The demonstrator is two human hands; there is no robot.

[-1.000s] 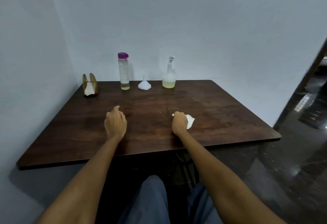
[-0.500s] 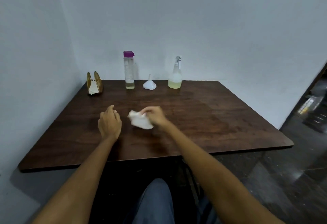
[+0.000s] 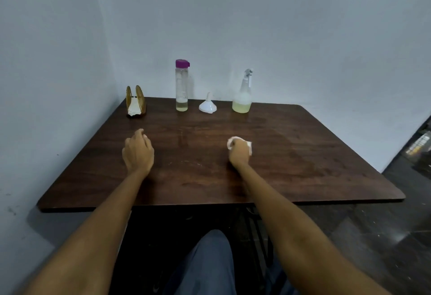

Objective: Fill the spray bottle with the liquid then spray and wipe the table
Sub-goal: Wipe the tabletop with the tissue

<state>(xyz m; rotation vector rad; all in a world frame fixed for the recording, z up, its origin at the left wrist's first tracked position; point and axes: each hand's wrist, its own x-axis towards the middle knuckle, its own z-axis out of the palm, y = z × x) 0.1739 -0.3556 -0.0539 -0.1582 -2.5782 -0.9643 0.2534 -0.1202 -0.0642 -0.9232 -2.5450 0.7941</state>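
Spray bottle [image 3: 242,95] stands upright at the table's [image 3: 303,154] far edge, nozzle pointing right, well beyond both hands; right hand [image 3: 239,153] grips a crumpled white tissue [image 3: 249,146] against the wood; left hand [image 3: 138,152] rests loosely curled, holding nothing.

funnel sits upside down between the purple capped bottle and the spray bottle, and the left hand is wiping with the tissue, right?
Not quite: the head view shows the right hand holding the tissue, not the left hand. The funnel does sit upside down between the purple capped bottle and the spray bottle.
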